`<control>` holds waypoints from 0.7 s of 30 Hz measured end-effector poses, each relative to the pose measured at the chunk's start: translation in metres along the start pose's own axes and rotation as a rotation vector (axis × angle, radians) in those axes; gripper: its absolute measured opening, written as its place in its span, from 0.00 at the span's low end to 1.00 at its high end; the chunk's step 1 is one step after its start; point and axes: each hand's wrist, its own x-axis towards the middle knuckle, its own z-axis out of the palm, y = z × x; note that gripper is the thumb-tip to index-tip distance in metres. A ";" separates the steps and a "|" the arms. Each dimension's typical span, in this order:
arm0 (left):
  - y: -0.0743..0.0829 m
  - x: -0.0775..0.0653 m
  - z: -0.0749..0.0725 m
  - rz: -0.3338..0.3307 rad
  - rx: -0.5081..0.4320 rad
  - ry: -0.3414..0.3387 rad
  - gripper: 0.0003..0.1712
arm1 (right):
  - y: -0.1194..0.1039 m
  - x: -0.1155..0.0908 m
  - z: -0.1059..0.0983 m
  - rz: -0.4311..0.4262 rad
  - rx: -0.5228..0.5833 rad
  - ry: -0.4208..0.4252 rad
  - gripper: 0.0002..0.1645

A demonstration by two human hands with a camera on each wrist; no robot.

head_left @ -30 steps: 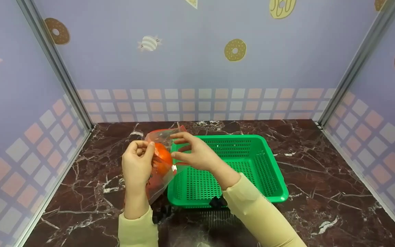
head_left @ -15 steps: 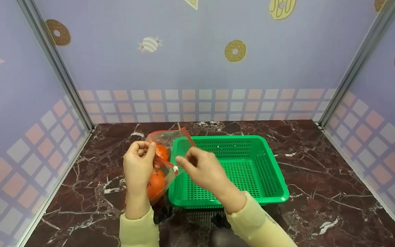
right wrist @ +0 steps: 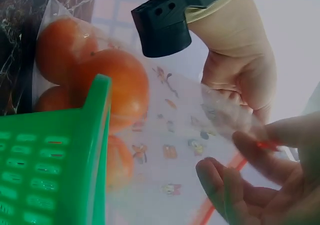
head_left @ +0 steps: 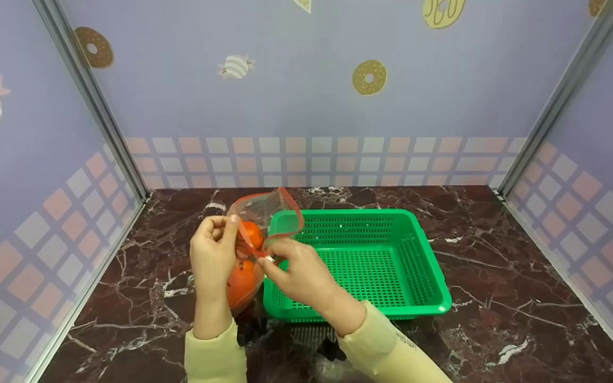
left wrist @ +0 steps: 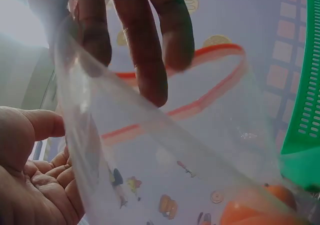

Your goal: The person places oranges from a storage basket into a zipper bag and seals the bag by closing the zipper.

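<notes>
Both my hands pinch the bag (head_left: 256, 229) mouth, left (head_left: 212, 255) at 9 o'clock, right (head_left: 296, 266) at 3, beside the basket (head_left: 423, 266); slick, limp film, oranges (head_left: 242, 279) heavy below, so grip the red seal.

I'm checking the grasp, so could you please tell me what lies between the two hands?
In the head view, the clear bag with oranges lies between the left hand and right hand; both pinch it.
</notes>
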 end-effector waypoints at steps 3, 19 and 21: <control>0.002 0.001 -0.008 0.017 -0.029 0.014 0.12 | 0.003 0.002 0.001 -0.048 0.073 -0.007 0.14; -0.006 0.137 -0.058 -0.259 0.341 -0.667 0.30 | 0.010 0.012 0.000 -0.130 0.313 -0.163 0.19; -0.017 0.146 -0.050 -0.287 0.210 -0.749 0.30 | 0.010 0.013 -0.001 -0.147 0.316 -0.179 0.20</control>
